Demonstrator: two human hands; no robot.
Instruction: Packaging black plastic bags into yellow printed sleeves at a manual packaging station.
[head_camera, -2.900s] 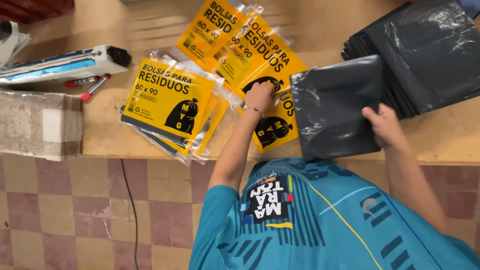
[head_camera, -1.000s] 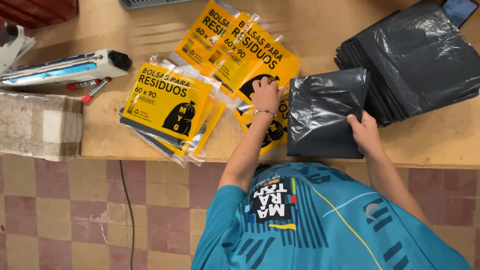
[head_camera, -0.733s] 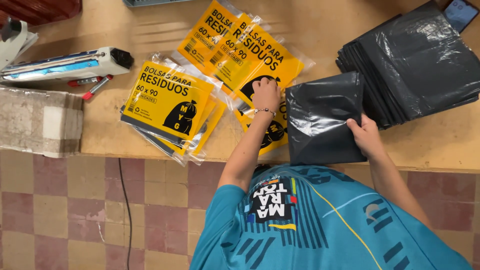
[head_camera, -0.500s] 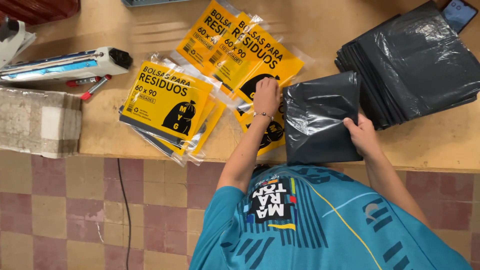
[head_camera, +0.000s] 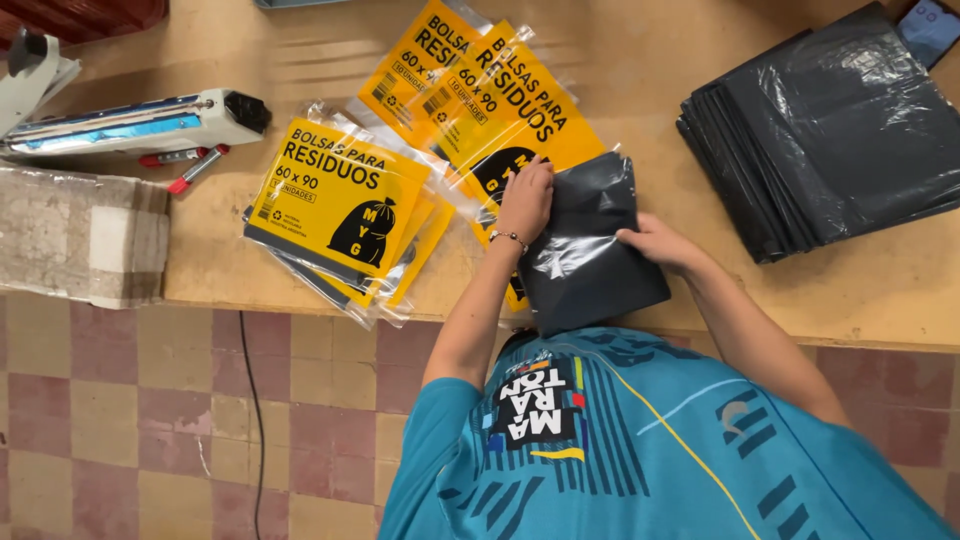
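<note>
A folded black plastic bag (head_camera: 590, 255) lies on the wooden table (head_camera: 230, 270) near its front edge, partly over a yellow printed packet (head_camera: 500, 110) in a clear sleeve. My left hand (head_camera: 525, 200) presses on the bag's upper left corner, where it overlaps the yellow packet. My right hand (head_camera: 655, 243) grips the bag's right edge. Whether the bag has entered the sleeve is hard to tell.
A stack of flat black bags (head_camera: 830, 130) lies at the right, with a phone (head_camera: 930, 25) at the corner. A fanned pile of yellow packets (head_camera: 340, 200) sits left of my hands. Farther left are a heat sealer (head_camera: 130, 120), a red marker (head_camera: 195, 170) and a cloth-covered block (head_camera: 75, 235).
The black bag has been drawn left and toward the table's front edge and now looks narrower. My right hand has moved left with it; my left hand stays by the yellow packet.
</note>
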